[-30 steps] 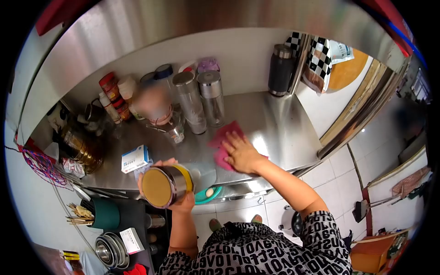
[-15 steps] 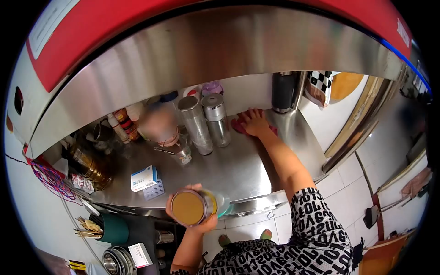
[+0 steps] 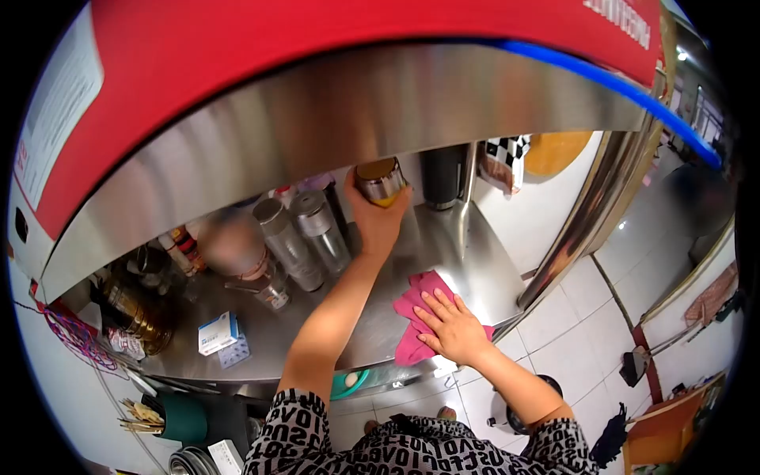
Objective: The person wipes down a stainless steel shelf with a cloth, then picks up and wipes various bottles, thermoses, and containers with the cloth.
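Observation:
My left hand [image 3: 375,215] is wrapped round a jar with a gold lid [image 3: 378,171], at the back of the steel counter [image 3: 356,321] and under the metal panel. Part of the jar is hidden by the hand and the panel. Near the counter's front right edge, my right hand [image 3: 453,330] lies flat with spread fingers on a pink cloth [image 3: 407,307]. Left of the jar stand two tall clear tumblers, one with a silver lid [image 3: 309,204] and the other with a grey lid [image 3: 269,212]. To the jar's right is a black flask [image 3: 442,176].
A glass mug [image 3: 273,291], a blue-and-white box [image 3: 218,334] and a blister pack [image 3: 235,353] occupy the counter's left half. Dark glass bottles [image 3: 131,313] crowd the far left. The steel panel [image 3: 340,111] overhangs the back. Below sits a green container [image 3: 186,417] beside stacked bowls.
My left hand has carried the jar from the front edge to the back of the counter. My right hand and the cloth have come forward from the back to the front edge.

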`<action>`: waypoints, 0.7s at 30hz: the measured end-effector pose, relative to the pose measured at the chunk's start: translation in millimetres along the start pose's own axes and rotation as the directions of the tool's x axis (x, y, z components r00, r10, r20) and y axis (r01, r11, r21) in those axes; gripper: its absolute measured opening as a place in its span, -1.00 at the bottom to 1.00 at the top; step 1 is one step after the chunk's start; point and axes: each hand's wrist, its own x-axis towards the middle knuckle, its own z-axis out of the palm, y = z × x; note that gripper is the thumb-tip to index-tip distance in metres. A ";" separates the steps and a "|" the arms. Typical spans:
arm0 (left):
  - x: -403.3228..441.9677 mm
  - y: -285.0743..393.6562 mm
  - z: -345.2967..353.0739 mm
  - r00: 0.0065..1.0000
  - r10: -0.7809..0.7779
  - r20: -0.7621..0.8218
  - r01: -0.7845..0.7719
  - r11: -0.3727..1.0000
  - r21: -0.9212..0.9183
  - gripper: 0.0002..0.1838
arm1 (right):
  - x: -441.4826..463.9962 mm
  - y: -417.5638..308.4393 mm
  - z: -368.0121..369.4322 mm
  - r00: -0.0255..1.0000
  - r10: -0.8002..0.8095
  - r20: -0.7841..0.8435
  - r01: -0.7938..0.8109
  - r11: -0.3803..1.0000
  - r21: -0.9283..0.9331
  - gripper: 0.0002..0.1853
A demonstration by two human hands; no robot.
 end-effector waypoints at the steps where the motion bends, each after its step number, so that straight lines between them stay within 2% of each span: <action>1: 9.7 -15.9 13.7 0.999 -0.048 0.002 0.048 0.999 -0.004 -0.01 | -0.1 4.7 -0.1 1.000 0.004 -0.008 -0.004 1.000 -0.007 -0.37; 5: 43.4 -58.1 51.4 0.989 -0.146 0.007 0.144 0.984 0.106 -0.02 | 5.5 1.5 3.7 0.992 0.102 -0.081 -0.099 0.994 0.035 -0.39; 7: 52.9 -76.6 63.4 0.997 0.073 -0.015 -0.062 0.925 0.375 -0.05 | 5.7 -0.4 2.3 0.987 0.120 -0.109 -0.116 0.992 0.045 -0.40; 8: 55.9 -77.7 70.6 0.997 -0.023 -0.077 0.044 0.957 0.287 -0.12 | 5.6 -0.9 0.7 0.986 0.121 -0.116 -0.118 0.992 0.033 -0.41; 9: 58.8 -82.2 75.7 0.997 -0.019 -0.073 0.039 0.959 0.282 -0.12 | 5.0 -1.1 -2.7 0.987 0.116 -0.113 -0.113 0.993 0.034 -0.40; 11: 60.8 -92.9 80.4 0.999 -0.026 -0.031 0.036 0.915 0.401 -0.15 | 3.5 -1.2 3.5 0.984 0.157 -0.084 -0.143 0.978 0.151 -0.40; 13: 61.1 -119.4 91.5 0.997 0.014 -0.070 0.014 0.927 0.375 -0.18 | 5.8 5.1 29.8 0.976 0.128 -0.178 -0.100 0.982 0.157 -0.41; 15: 60.3 -126.8 97.0 0.992 0.051 -0.119 -0.005 0.935 0.355 -0.21 | 5.4 1.5 13.4 0.977 0.132 -0.167 -0.115 0.988 0.108 -0.42; 17: 58.8 -128.0 97.1 0.991 0.117 -0.059 -0.078 0.889 0.452 -0.28 | 5.1 -3.6 -4.3 0.983 0.136 -0.124 -0.131 0.990 0.044 -0.42; 21: 54.4 -126.9 85.7 0.970 0.229 0.086 -0.230 0.733 0.640 -0.41 | 6.4 -2.6 -4.1 0.986 0.135 -0.097 -0.131 0.990 0.048 -0.41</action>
